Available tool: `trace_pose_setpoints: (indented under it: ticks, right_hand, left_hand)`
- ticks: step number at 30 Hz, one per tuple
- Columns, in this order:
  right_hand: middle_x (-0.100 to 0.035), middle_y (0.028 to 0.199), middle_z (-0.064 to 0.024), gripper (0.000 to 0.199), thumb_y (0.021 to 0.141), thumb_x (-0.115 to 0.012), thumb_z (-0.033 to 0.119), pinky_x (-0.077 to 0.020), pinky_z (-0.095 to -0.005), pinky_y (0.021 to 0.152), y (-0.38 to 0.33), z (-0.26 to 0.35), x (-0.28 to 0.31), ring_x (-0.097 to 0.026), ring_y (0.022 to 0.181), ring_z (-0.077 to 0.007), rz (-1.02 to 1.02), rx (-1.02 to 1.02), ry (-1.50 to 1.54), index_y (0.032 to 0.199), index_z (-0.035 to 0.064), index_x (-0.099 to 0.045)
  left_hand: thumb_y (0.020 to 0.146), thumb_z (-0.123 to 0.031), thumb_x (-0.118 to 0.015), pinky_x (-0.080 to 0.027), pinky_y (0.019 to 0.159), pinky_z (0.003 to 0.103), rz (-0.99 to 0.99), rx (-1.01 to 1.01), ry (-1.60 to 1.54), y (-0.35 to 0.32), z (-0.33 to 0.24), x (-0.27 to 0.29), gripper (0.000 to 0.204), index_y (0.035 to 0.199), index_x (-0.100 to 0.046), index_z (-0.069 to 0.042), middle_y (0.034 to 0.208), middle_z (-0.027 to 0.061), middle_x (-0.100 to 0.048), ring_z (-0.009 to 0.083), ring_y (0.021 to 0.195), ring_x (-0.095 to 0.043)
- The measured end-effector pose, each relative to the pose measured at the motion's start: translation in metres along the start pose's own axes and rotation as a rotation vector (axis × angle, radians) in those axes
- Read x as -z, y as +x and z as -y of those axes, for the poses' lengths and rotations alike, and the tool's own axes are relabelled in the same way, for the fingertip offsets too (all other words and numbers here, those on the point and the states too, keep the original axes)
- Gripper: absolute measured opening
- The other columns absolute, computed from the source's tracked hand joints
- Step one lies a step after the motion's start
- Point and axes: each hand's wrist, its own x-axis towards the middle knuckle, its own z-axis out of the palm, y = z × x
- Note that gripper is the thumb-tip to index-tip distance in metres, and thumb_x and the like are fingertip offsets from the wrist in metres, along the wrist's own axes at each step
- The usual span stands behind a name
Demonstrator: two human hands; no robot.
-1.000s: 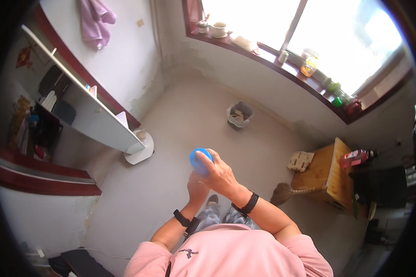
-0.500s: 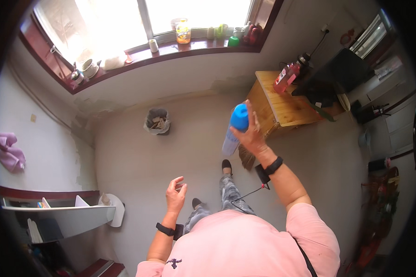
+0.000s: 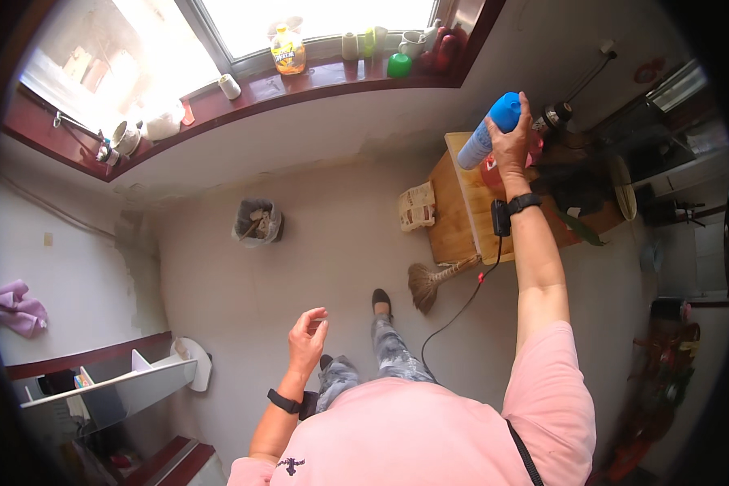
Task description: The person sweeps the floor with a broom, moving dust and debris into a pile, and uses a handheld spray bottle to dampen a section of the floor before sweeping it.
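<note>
A light blue spray can [image 3: 475,147] with a bright blue cap is gripped in my right hand [image 3: 510,146]. My right arm reaches far out, and the can is tilted over the wooden cabinet [image 3: 452,194]. Behind my hand, partly covered by it, stands a red bottle [image 3: 491,173] on the cabinet top. My left hand [image 3: 307,338] hangs in front of my body over the floor, loosely curled, with a gap between thumb and fingers and nothing visible in it.
A straw hand broom [image 3: 424,285] leans at the cabinet's foot, near a paper bag [image 3: 416,206]. A lined waste bin [image 3: 257,223] stands on the floor. Bottles and cups line the dark red windowsill [image 3: 324,79]. A white shelf [image 3: 130,389] juts in at the left.
My right hand has carried the spray can up and to the right, over the cabinet. I have shifted a little, and the broom and paper bag now show. My left hand keeps its pose.
</note>
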Motion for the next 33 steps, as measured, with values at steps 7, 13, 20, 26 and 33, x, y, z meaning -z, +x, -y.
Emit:
trace_pose_setpoints:
  ticks: [7,13,20,26,33]
  right_hand:
    - [-0.050,0.120,-0.0213,0.085,0.070,-0.081,0.014,-0.0461,-0.0472,0.094,0.031,-0.060,-0.035,-0.053,0.110,-0.0398,0.030,-0.018,-0.002,0.141,0.0187,-0.033]
    - [-0.048,0.126,-0.0223,0.086,0.070,-0.081,0.013,-0.0456,-0.0465,0.095,0.029,-0.089,-0.045,-0.052,0.113,-0.0394,0.047,-0.022,-0.017,0.141,0.0185,-0.033]
    - [-0.044,0.130,-0.0201,0.082,0.071,-0.080,0.013,-0.0419,-0.0456,0.100,0.038,-0.093,-0.036,-0.045,0.120,-0.0362,0.071,-0.049,-0.107,0.140,0.0165,-0.036]
    - [-0.041,0.132,-0.0175,0.074,0.071,-0.078,0.012,-0.0419,-0.0453,0.101,0.043,-0.095,-0.031,-0.044,0.121,-0.0362,0.132,-0.086,-0.160,0.136,0.0134,-0.042]
    - [-0.039,0.134,-0.0166,0.073,0.073,-0.078,0.014,-0.0434,-0.0441,0.101,0.047,-0.095,-0.024,-0.046,0.120,-0.0351,0.129,-0.023,-0.190,0.136,0.0137,-0.042]
  left_hand:
    - [0.086,-0.003,-0.063,-0.052,0.073,0.026,-0.015,0.071,-0.036,0.025,-0.008,-0.026,0.021,0.108,-0.063,-0.003,0.096,0.0050,-0.068,0.0116,0.080,-0.064]
    - [0.087,-0.003,-0.063,-0.052,0.073,0.026,-0.018,0.065,-0.023,0.044,-0.015,-0.034,0.021,0.108,-0.063,-0.003,0.096,0.0050,-0.068,0.0116,0.081,-0.064]
    - [0.090,-0.002,-0.060,-0.053,0.080,0.026,0.041,0.097,0.005,0.059,-0.021,-0.038,0.022,0.112,-0.061,-0.001,0.098,0.0049,-0.067,0.0116,0.088,-0.065]
    - [0.090,-0.002,-0.060,-0.053,0.079,0.025,0.072,0.099,0.021,0.069,-0.028,-0.051,0.022,0.111,-0.061,-0.001,0.098,0.0050,-0.067,0.0116,0.087,-0.065]
    - [0.090,-0.002,-0.060,-0.053,0.079,0.025,0.106,0.085,0.014,0.083,-0.029,-0.059,0.021,0.111,-0.061,-0.001,0.097,0.0052,-0.067,0.0108,0.087,-0.064]
